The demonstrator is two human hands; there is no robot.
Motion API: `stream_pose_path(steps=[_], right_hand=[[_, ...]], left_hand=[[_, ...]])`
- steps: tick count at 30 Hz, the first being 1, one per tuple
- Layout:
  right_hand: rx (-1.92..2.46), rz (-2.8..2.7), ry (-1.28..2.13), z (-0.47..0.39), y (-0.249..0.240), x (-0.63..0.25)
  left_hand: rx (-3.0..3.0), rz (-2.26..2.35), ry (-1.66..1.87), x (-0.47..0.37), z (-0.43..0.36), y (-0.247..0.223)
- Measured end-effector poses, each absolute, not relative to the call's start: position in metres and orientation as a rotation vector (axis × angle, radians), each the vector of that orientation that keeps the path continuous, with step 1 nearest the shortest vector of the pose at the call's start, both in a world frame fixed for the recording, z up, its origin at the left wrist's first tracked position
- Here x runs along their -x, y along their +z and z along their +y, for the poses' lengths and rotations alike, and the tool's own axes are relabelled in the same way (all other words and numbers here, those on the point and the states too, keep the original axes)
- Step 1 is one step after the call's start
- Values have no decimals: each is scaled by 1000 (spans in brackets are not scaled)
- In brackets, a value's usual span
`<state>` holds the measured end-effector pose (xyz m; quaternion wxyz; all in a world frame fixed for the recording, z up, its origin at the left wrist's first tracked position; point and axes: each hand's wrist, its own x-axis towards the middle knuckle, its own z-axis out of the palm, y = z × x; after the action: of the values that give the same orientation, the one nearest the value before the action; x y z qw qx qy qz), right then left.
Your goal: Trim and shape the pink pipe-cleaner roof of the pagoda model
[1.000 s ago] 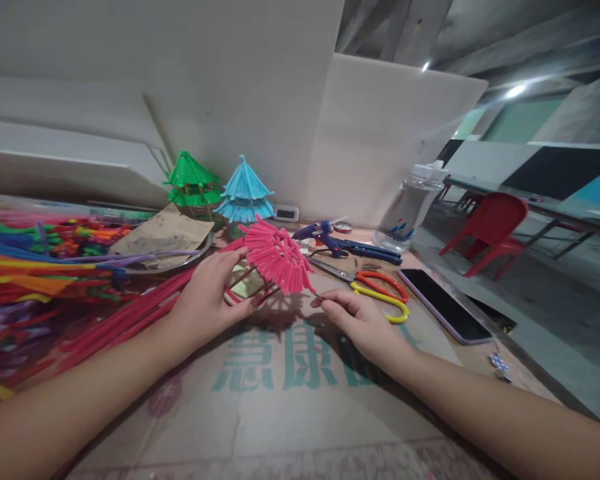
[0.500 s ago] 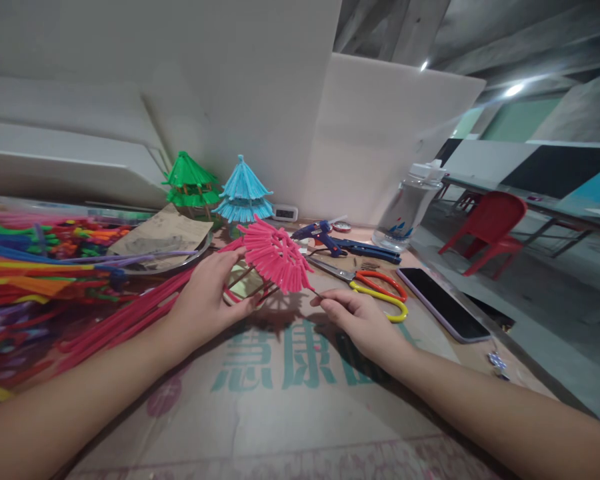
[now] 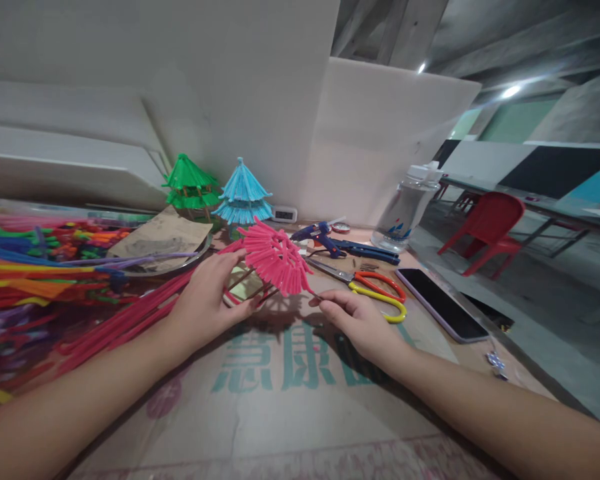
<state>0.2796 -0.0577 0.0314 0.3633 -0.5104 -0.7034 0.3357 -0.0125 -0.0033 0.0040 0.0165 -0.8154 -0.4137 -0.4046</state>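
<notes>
My left hand (image 3: pixel 205 290) is closed around the base of a small pink pavilion model (image 3: pixel 275 260) made of pipe cleaners, tilted with its fringed roof toward the right. Brown posts and a round base with a pale yellow-green floor show beneath the roof. With thumb and fingers pinched, my right hand (image 3: pixel 360 320) holds a thin dark stick (image 3: pixel 319 297) whose tip meets the roof's lower right edge. Long pink pipe cleaners (image 3: pixel 125 320) lie beside my left forearm. Behind stand a blue pavilion model (image 3: pixel 243 190) and a green one (image 3: pixel 190 177).
Scissors (image 3: pixel 380 293) with orange and yellow handles lie beyond my right hand, near a blue glue gun (image 3: pixel 320 237) and dark blue pliers (image 3: pixel 370 251). A phone (image 3: pixel 443 305) and a clear water bottle (image 3: pixel 403 210) are on the right. Colourful pipe cleaners (image 3: pixel 30 267) crowd the left.
The view has shifted very slightly. Both hands keep the same hold, and the pink pavilion model and the stick stay almost in place.
</notes>
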Motion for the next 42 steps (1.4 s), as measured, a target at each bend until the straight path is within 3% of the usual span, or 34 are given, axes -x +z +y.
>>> stream_pose_path(steps=[42], right_hand=[[1288, -1773, 940, -58, 32, -277]], left_hand=[[2531, -1284, -1284, 11, -4, 4]])
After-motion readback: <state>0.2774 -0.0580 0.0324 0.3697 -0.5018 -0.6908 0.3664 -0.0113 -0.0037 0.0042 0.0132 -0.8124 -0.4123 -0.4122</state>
